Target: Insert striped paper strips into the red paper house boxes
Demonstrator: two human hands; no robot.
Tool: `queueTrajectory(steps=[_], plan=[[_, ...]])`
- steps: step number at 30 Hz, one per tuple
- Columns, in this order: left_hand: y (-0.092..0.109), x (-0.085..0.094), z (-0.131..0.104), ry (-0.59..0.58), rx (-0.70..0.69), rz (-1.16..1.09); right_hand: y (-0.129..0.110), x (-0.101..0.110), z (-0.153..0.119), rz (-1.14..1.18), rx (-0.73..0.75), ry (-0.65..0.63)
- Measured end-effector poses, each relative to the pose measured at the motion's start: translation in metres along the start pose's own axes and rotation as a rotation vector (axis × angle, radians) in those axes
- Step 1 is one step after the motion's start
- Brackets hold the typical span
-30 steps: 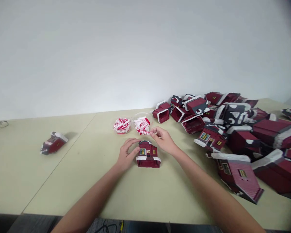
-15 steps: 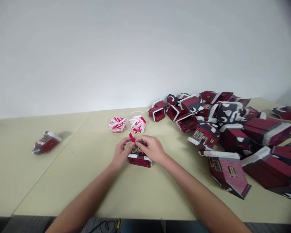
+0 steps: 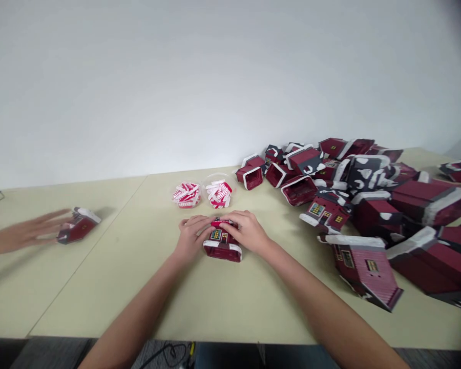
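Note:
In the middle of the table lies a small dark-red model house [image 3: 223, 252] with white-painted edges and yellow windows, its open base facing me. My left hand [image 3: 192, 237] is closed on its left side, the thumb near the front wall. From the right, my right hand [image 3: 249, 233] curls around the upper part of the same house. A narrow bright red piece [image 3: 216, 223] rests across the house front under my right thumb, partly hidden by the fingers. Just beyond my hands stand two clear tubs of red-and-white pieces, a left tub [image 3: 186, 196] and a right tub [image 3: 219, 193].
A large heap of similar model houses [image 3: 369, 205] spreads over the table's right side. At far left, another person's hand [image 3: 30, 230] reaches to a single house [image 3: 79, 225]. A table seam [image 3: 88, 256] runs between. A pale wall [image 3: 176, 87] stands behind.
The red piece, upright between my fingers before, now lies against the house front. My hands have settled around the house. Another person's hand has come in from the left beside the far house.

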State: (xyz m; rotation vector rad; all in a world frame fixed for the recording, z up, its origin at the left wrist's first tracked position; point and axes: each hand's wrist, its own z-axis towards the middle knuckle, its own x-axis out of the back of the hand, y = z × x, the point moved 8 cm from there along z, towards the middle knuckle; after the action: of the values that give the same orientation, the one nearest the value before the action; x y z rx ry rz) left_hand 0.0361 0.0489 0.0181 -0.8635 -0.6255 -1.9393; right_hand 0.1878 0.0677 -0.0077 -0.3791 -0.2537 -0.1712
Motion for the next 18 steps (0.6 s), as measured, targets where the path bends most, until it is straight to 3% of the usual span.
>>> queueTrajectory(steps=[4,8,18], plan=[[-0.0059,-0.0015,0.0009,0.007,-0.033,-0.024,0.0027,0.0010,-0.0005,-0.022,-0.030,-0.014],[-0.0101,-0.0015,0.0007,-0.002,-0.020,-0.008,-0.0043,0.0055,-0.0003,0.000,0.052,0.016],[-0.0028,-0.0002,0.0005,-0.007,-0.124,0.032,-0.0002,0.0047,-0.0026,-0.010,0.065,-0.073]])
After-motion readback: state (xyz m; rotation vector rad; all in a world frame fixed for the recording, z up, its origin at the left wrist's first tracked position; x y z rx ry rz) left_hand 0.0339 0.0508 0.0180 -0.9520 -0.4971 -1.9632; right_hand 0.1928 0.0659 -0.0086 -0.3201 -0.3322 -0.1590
